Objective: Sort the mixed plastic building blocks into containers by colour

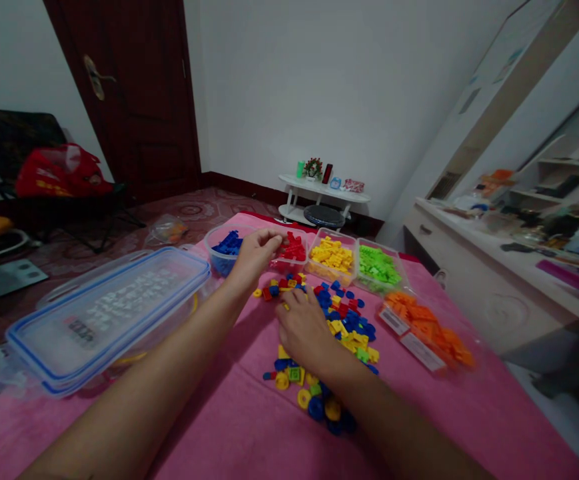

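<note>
My left hand (256, 253) reaches forward with its fingers pinched together over the clear tub of red pieces (293, 249); what the fingertips hold is too small to make out. My right hand (303, 325) lies palm down on the mixed pile of small coloured plastic pieces (342, 319) on the pink cloth (249, 420), fingers curled among the pieces. Left of the red tub stands a tub of blue pieces (225, 248).
Clear tubs of yellow pieces (331, 255), green pieces (378, 265) and orange pieces (428, 331) stand to the right. A large clear box with a blue-rimmed lid (104, 313) sits at the left. A white desk (499, 267), a small white shelf (324, 193) and a dark door (134, 93) surround the area.
</note>
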{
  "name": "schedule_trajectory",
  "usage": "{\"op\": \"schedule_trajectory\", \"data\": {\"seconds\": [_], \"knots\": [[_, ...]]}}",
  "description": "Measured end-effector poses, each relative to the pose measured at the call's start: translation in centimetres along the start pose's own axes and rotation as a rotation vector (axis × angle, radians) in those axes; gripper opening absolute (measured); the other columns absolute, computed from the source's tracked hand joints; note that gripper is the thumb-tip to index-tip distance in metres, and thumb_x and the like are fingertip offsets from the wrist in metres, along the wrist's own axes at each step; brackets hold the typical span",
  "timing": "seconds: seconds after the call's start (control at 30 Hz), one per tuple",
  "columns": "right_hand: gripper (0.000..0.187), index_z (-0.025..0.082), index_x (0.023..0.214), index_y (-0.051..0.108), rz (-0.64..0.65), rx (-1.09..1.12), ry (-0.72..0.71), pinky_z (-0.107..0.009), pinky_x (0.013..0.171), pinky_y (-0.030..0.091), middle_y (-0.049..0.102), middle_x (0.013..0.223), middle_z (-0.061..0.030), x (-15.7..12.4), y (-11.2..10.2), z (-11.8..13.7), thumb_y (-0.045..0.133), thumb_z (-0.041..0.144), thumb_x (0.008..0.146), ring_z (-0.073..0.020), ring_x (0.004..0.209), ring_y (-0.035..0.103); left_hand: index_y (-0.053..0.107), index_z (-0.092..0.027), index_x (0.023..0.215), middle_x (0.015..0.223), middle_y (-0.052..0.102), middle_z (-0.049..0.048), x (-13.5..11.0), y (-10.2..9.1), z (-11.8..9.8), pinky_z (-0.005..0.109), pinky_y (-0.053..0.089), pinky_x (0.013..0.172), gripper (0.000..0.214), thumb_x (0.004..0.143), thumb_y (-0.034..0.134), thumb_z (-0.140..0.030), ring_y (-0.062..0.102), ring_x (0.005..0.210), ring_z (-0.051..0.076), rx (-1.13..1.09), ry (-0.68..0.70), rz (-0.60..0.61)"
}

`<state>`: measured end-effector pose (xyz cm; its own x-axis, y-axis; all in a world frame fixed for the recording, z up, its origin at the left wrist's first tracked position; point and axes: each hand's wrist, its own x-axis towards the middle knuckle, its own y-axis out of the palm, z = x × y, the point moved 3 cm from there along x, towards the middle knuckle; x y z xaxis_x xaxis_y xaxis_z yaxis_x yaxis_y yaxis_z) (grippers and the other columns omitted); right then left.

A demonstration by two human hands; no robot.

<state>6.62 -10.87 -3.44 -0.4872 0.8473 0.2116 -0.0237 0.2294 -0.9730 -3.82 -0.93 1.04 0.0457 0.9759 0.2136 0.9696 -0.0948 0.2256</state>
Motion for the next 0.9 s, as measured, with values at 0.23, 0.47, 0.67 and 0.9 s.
{"op": "schedule_trajectory", "data": {"seconds": [0.23,0.47,0.67,0.9], "knots": [[0.038,0.018,0.119,0.056,-0.179,0.152,0.246,-0.047,0.103,0.03,0.044,0.135,-0.0128,-8.1,-2.5,-6.5,0.047,0.037,0.088,-0.0272,0.125,0.038,0.066,-0.014,0.081,0.075,0.065,0.0022,0.1,0.9,1.6,0.02,0.042,0.058,0.019,0.072,0.056,-0.027,0.056,0.063,0.01,0.194,0.138,0.134],[0.073,0.028,0.142,0.031,-0.06,0.088,-0.212,-0.059,0.106,0.02,0.015,0.153,-0.0107,-16.7,-0.9,-3.2,0.051,0.06,0.08,-0.0355,0.138,0.017,0.066,-0.014,0.084,0.082,0.068,0.0036,-0.2,1.5,2.7,0.021,0.046,0.064,0.019,0.076,0.051,-0.023,0.06,0.073,0.013,0.367,0.242,0.195],[0.056,0.039,0.139,0.033,0.009,0.041,-0.331,-0.059,0.104,0.025,0.02,0.153,-0.0043,-12.9,-0.3,-2.4,0.047,0.051,0.086,-0.0317,0.138,0.018,0.066,-0.013,0.082,0.081,0.068,0.0045,-0.4,1.7,2.6,0.022,0.048,0.067,0.019,0.076,0.051,-0.023,0.062,0.074,0.013,0.365,0.233,0.201],[0.032,0.022,0.116,0.061,-0.216,0.114,-0.083,-0.057,0.107,0.02,0.042,0.141,-0.0121,-7.4,0.4,-4.7,0.053,0.027,0.085,-0.0284,0.134,0.029,0.066,-0.013,0.084,0.081,0.068,0.0042,-0.2,1.6,2.9,0.022,0.048,0.068,0.02,0.077,0.05,-0.023,0.061,0.072,0.012,0.322,0.232,0.213]]}}
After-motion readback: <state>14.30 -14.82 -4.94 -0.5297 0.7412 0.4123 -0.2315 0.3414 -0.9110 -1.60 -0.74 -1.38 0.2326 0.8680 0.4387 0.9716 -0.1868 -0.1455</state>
